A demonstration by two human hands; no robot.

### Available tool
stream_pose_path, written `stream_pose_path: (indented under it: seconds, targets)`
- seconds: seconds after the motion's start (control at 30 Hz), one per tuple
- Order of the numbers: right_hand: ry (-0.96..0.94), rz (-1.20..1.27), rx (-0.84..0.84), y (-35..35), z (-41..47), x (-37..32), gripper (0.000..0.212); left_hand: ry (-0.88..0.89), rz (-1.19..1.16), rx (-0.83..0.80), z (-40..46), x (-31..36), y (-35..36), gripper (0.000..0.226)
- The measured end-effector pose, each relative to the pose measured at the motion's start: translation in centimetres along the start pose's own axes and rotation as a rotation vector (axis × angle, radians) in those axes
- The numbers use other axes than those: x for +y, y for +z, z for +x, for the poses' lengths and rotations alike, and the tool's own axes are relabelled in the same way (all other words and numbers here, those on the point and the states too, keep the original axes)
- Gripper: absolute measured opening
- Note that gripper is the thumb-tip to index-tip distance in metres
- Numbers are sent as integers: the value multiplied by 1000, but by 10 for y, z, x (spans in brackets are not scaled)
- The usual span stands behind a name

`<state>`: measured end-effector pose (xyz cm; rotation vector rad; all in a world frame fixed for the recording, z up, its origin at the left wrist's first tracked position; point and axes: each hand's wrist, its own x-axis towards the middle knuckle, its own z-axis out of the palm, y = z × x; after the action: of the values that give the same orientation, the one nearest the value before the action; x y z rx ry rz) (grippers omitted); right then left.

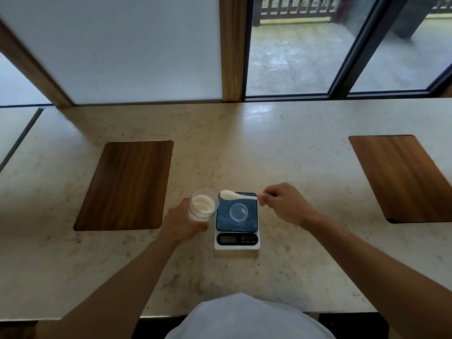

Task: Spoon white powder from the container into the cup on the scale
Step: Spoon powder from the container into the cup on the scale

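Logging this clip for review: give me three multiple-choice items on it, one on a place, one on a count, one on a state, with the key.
1. Where is the clear cup?
A. on the scale platform
B. on a wooden mat
C. in the left hand

2. How many wooden mats lie on the counter?
A. one
B. two
C. three

3. What is the right hand doing?
A. resting flat and empty
B. holding the white spoon by its handle
C. pressing a scale button

Key: 1 A, the cup sits mid-platform; 2 B, one mat on each side; 3 B, the fingers pinch the handle end, with the bowl near the container that the left hand grips.
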<state>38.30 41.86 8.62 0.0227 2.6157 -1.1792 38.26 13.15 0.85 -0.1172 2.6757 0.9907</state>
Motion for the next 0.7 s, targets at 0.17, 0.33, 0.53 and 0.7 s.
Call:
stream_pose_path:
  seconds: [0.17, 0.33, 0.53, 0.7]
  targets:
    - [55, -24, -29, 8, -4, 18, 37, -17, 2, 15, -2, -8, -3, 75]
    - [140, -57, -57, 19, -6, 31, 31, -28, -3, 17, -3, -14, -7, 80]
    - [193, -103, -26, 31, -3, 36, 31, -32, -5, 30, -4, -15, -9, 78]
    - [212, -113, -14, 36, -2, 36, 31, -28, -5, 30, -5, -17, -9, 78]
